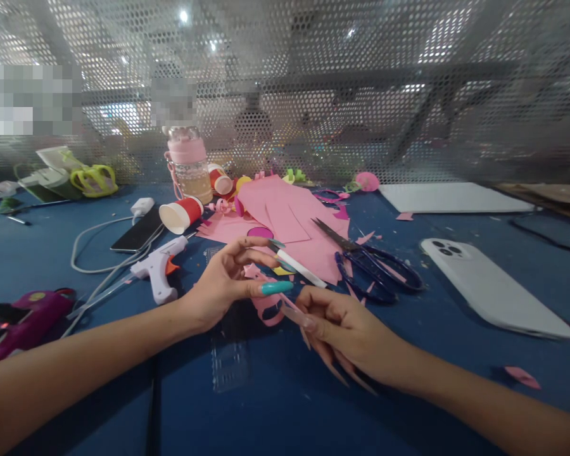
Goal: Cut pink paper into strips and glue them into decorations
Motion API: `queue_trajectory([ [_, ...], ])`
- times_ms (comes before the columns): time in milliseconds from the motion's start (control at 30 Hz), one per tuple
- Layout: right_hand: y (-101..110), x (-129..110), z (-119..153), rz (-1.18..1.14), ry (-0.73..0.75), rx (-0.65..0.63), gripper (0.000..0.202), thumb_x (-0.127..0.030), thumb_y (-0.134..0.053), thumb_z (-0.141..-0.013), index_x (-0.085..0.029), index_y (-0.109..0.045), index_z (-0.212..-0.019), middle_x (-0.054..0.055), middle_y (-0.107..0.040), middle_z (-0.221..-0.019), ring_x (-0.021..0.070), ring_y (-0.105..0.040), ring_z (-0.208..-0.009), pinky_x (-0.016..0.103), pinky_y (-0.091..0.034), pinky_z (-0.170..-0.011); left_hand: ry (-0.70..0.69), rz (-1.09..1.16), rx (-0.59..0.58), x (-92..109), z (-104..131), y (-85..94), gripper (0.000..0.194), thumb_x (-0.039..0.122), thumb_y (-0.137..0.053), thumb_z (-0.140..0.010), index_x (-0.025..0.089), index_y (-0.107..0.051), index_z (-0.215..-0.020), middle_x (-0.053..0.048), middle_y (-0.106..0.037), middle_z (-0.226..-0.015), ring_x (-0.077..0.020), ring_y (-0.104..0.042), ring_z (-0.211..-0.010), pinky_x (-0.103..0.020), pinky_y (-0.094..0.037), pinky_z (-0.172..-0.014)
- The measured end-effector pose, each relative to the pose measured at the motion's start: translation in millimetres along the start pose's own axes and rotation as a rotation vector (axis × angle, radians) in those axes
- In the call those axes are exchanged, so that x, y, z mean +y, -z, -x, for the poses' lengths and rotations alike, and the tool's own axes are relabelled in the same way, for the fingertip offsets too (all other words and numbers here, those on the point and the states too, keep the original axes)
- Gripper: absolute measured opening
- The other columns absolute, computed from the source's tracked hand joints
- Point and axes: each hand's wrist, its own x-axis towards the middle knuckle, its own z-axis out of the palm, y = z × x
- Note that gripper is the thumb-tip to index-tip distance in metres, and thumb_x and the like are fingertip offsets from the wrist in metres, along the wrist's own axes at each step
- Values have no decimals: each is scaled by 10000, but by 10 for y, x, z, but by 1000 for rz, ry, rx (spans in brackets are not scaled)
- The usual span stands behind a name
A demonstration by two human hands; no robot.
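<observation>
My right hand (346, 329) pinches the end of a curled pink paper strip (268, 315) between thumb and index finger, its other fingers bent below. The strip loops down to the left, over the dark blue table. Beside it my left hand (235, 275), with a long teal thumbnail, has its thumb and fingers apart and no clear grip on anything. Just past those fingertips lies a white pen-like stick (303, 268). Behind both hands, pink paper sheets (285, 212) lie in a pile, and blue-handled scissors (368, 259) rest on their right edge, blades partly spread.
Left of the paper are a white glue gun (159, 269), a black phone (137, 230), a paper cup (183, 214) and a pink-lidded bottle (189, 164). A purple power strip (33, 316) sits far left. On the right lies a white phone (496, 288). A perforated metal screen (304, 95) stands behind.
</observation>
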Motion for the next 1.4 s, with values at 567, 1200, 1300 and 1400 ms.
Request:
queue_trajectory([
  [567,3,12,0,10,-1,10,327,-488,-541,-771,-194,-419,-695,-97,-450,-452,17,-371,-273,113,-256,-257,15,8,-5,-2,17,12,383,98,-774,-537,186,-610,-872,59,-616,-586,-74,-577,-574,-157,-481,-538],
  [1200,-2,9,-10,-13,-46,-14,389,-553,-567,-722,-192,-424,-698,-94,-448,-425,20,-352,-305,128,-273,-301,49,18,92,-19,-6,9,290,82,-803,-464,148,-615,-675,66,-612,-540,-62,-583,-504,-174,-492,-545],
  [1300,5,22,-19,-30,-57,-21,406,-572,-577,-702,-195,-425,-711,-94,-460,-411,26,-347,-295,137,-280,-298,52,5,126,-20,-9,17,265,58,-781,-488,150,-605,-664,62,-617,-559,-61,-589,-525,-164,-482,-547],
  [1400,10,36,-28,-39,-59,-41,398,-569,-561,-717,-193,-434,-727,-87,-488,-415,24,-355,-285,140,-300,-304,55,6,136,-22,-9,24,251,26,-756,-506,152,-606,-663,56,-622,-573,-65,-593,-544,-168,-481,-561],
])
